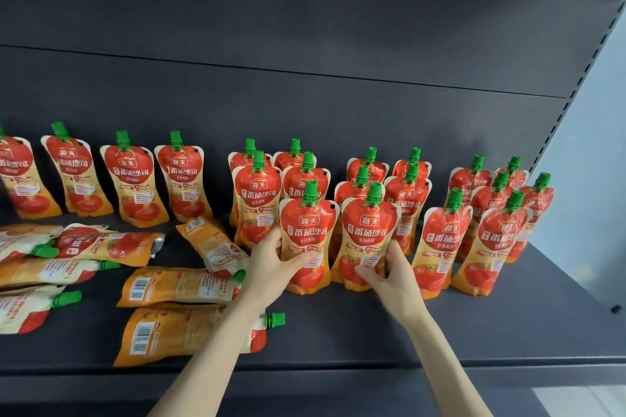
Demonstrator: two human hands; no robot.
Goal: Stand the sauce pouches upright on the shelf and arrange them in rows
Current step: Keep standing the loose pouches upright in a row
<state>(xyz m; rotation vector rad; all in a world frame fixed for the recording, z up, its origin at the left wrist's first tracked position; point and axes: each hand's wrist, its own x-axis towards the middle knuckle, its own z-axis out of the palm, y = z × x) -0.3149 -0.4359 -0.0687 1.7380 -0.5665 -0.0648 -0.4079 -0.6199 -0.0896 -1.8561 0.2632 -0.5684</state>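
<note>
Head camera, looking down on a dark grey shelf (pixel 338 332): a person's left hand (pixel 271 264) grips an upright tomato sauce pouch (pixel 306 230) at centre frame, with the thumb across its printed front and the fingers curled behind its left edge. The right hand (pixel 389 272) holds the neighbouring pouch (pixel 369 230) just beside it, thumb on the lower front and fingers wrapped round its right edge. Both pouches stand on their bases with green caps up, at the front of two columns of upright pouches that run back toward the rear panel (pixel 305 27). Right of centre, a cluster of standing pouches (pixel 443 247) fills the shelf in short columns, reaching almost to the slotted upright at the right of the frame. At upper left, a single row of pouches (pixel 133 179) stands along the panel, each leaning slightly. In the lower left of the frame, several flat pouches (pixel 179 286) lie on the shelf, some barcode side up and some overlapping. One angled pouch (pixel 210 242) lies just left of the left hand.
</note>
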